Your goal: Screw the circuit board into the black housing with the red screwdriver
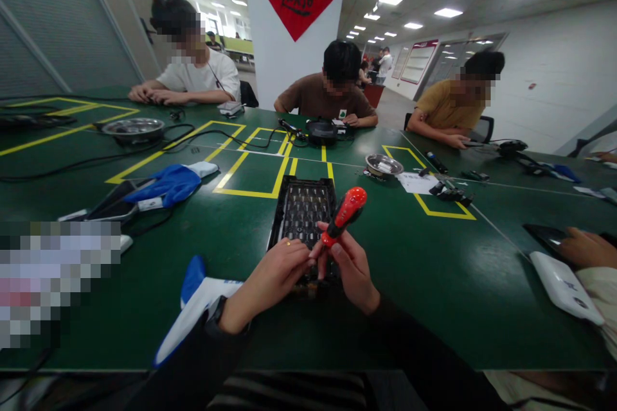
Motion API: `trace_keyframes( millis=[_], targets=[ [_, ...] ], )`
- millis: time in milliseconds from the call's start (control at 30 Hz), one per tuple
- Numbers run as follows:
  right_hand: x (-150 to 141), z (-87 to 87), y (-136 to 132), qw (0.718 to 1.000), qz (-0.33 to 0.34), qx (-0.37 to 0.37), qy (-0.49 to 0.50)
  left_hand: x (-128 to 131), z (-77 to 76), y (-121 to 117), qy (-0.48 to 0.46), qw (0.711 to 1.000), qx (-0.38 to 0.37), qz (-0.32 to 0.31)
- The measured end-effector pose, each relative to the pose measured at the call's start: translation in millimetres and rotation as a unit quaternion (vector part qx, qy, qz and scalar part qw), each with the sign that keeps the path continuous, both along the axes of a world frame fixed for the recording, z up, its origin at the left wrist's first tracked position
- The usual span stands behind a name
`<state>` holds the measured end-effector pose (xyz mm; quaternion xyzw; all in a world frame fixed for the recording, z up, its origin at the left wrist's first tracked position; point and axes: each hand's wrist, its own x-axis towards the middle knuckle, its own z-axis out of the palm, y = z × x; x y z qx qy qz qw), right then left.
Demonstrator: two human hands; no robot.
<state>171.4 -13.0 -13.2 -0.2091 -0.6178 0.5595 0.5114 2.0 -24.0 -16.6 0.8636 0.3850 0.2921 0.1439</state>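
Note:
My right hand (353, 270) grips a screwdriver with a red and black handle (346, 212), the handle pointing up and away from me. My left hand (270, 282) is closed in a pinch at the screwdriver's lower tip, fingers touching the right hand; what it pinches is too small to see. Both hands hover over the near end of a black bit tray (301, 205) with several metal bits standing in rows. A blue and white glove (197, 302) lies under my left forearm.
A blue glove (168, 185) lies on a dark device at left. Metal bowls (134, 128) (383, 166), cables and small tools sit on the green table with yellow tape. Three people sit opposite. Another person's hand (585, 247) and a white box (563, 286) are at right.

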Motion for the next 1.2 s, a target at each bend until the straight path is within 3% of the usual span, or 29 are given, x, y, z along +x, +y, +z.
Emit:
trace_keyframes(
  millis=[967, 1200],
  targets=[
    [-0.8, -7.4, 4.8, 0.999, 0.027, 0.009, 0.024, -1.2, -4.9, 2.3, -0.009, 0.999, 0.028, -0.022],
    [-3.5, -6.8, 4.9, 0.999, 0.034, 0.013, 0.040, -1.2, -4.6, 2.2, -0.006, 1.000, 0.005, -0.017]
  ],
)
